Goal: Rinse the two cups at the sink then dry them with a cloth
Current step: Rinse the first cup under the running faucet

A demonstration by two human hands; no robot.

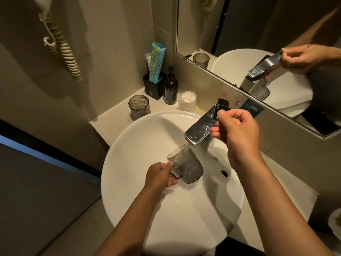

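A: Cup, the smoky ribbed one: where is it?

B: Inside the sink, tilted, mouth up under the tap's spout. Water runs from the spout straight into it.

A: Who holds it?

B: The left hand, fingers closed on the cup's handle, at the cup's left side. The cup hangs above the sink's bottom; whether it touches the bowl I cannot tell.

A: And the right hand?

B: Up at the tap, on its right. Thumb and fingers pinch the flat chrome lever, the other fingers curled in. It holds nothing but the lever.

A: The second cup?

B: Upright on the ledge behind the sink, at the sink's back-left rim, just beside it. Same ribbed smoky glass. No hand near it.

A: What else stands behind the sink?

B: Further back from that cup, a black holder with a blue-green packet standing in it. Beside it a black pump bottle, then a small wrapped white item, nearest the tap's base.

A: Anything above?

B: A mirror on the wall behind the tap; it reflects the sink, the tap and the right hand. A coiled cream cord hangs on the wall, well to the sink's far left.

A: The sink's overflow hole?

B: On the bowl's wall, right of the held cup.
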